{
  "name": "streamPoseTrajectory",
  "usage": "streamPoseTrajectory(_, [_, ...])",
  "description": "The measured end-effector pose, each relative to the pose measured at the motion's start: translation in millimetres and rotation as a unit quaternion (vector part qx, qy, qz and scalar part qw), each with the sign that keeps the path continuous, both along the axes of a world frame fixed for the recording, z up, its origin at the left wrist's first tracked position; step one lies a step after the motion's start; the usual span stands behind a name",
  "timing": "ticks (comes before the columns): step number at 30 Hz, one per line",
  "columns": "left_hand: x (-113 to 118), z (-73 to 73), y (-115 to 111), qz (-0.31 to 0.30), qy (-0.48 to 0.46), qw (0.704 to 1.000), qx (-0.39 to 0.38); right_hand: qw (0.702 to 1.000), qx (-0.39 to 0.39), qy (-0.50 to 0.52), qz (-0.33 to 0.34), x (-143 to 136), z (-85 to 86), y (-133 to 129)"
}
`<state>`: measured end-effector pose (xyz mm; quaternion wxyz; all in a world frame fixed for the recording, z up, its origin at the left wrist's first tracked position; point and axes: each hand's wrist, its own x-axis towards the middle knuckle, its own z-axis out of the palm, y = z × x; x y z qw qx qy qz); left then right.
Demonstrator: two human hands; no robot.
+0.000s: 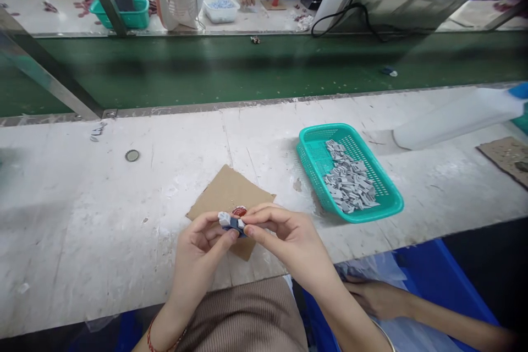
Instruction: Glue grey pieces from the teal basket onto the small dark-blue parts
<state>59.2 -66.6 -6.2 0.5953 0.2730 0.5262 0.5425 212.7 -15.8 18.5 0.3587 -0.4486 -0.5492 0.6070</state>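
Observation:
Between my two hands is a small dark blue and white plastic piece [233, 223], too small to make out in full. My left hand [202, 247] grips its left side between thumb and fingers. With thumb and forefinger, my right hand [284, 236] pinches a small white part [241, 223] at the piece's right end. Just behind the fingertips, a red round cap [239, 211] sits on a square of brown cardboard [231, 190]. To the right stands a green basket [350, 131] with many small grey pieces [350, 181] in it.
A bottle cap [132, 155] lies at left on the white table [82, 220]. A white bottle [457, 118] leans in at right. Beyond runs a green conveyor belt [206, 71], with a metal post [49, 66] at left. A co-worker's hand [371, 294] is over a blue bin [445, 280].

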Motion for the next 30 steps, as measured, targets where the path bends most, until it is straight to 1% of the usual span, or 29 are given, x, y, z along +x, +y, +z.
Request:
streamPoseTrajectory(2, [1.5,0.5,-1.1,0.004,0.004,1.0,-0.003,1.0,0.017,-0.026,0.006,0.6,2.1,-0.2])
streamPoseTrajectory(5, [4.7,1.0,-2.9,0.02,0.011,1.0,-0.002,0.999,-0.005,-0.027,0.017,1.7,2.2,1.1])
streamPoseTrajectory(7, [6.4,0.7,-3.9,0.018,0.018,1.0,0.007,0.999,-0.045,-0.001,0.015,1.7,-0.5,2.0])
streamPoseTrajectory(11, [8.0,-0.6,-3.3,-0.03,0.011,0.999,0.037,0.985,-0.15,0.079,0.0,-1.4,-9.4,0.7])
streamPoseTrajectory(13, [10.0,-1.0,-1.0,-0.03,-0.008,0.999,0.025,0.981,-0.17,0.094,-0.018,-3.7,-12.1,-2.3])
streamPoseTrajectory(16, [15.2,-1.7,4.3,-0.013,-0.031,0.999,-0.027,0.984,-0.15,0.088,-0.042,-3.1,-9.9,-9.2])
streamPoseTrajectory(17, [16.6,-2.2,6.5,-0.008,-0.033,0.999,-0.039,0.986,-0.139,0.083,-0.037,-0.5,-7.4,-11.6])
streamPoseTrajectory(19, [16.2,-3.8,12.2,0.004,-0.024,0.998,-0.053,0.991,-0.115,0.069,-0.003,10.6,-0.2,-15.1])
streamPoseTrajectory(20, [13.7,-4.8,16.3,0.004,-0.01,0.998,-0.056,0.994,-0.094,0.058,0.015,20.0,3.9,-15.2])
streamPoseTrajectory(21, [9.1,-5.6,21.9,0.001,0.017,0.998,-0.057,0.997,-0.064,0.041,0.018,32.6,8.1,-13.6])
streamPoseTrajectory(22, [2.6,-6.2,29.2,-0.003,0.057,0.997,-0.055,1.0,-0.023,0.015,-0.005,48.7,12.0,-9.6])
streamPoseTrajectory(23, [-5.7,-6.4,38.6,-0.006,0.107,0.993,-0.047,0.998,0.027,-0.014,-0.06,68.5,15.3,-2.6])
streamPoseTrajectory(24, [-15.4,-6.2,50.4,0.001,0.165,0.986,-0.029,0.985,0.084,-0.048,-0.142,91.8,17.8,7.8])
streamPoseTrajectory(25, [-26.3,-5.5,64.6,0.014,0.219,0.976,-0.007,0.956,0.137,-0.076,-0.247,118.1,19.3,21.8])
streamPoseTrajectory(26, [-37.8,-4.6,81.1,0.026,0.261,0.965,0.017,0.91,0.187,-0.095,-0.358,146.5,19.8,39.3])
streamPoseTrajectory(27, [-49.7,-3.5,99.6,0.046,0.297,0.953,0.045,0.852,0.235,-0.121,-0.453,175.7,19.2,59.7])
streamPoseTrajectory(28, [-61.6,-2.4,119.6,0.044,0.334,0.941,0.041,0.797,0.254,-0.167,-0.522,204.1,17.6,82.1])
streamPoseTrajectory(29, [-73.3,-1.5,140.4,0.051,0.387,0.92,0.032,0.756,0.235,-0.223,-0.568,230.3,15.0,105.6])
streamPoseTrajectory(30, [-84.3,-0.9,161.3,0.057,0.453,0.89,0.025,0.742,0.217,-0.242,-0.587,252.8,11.4,129.0])
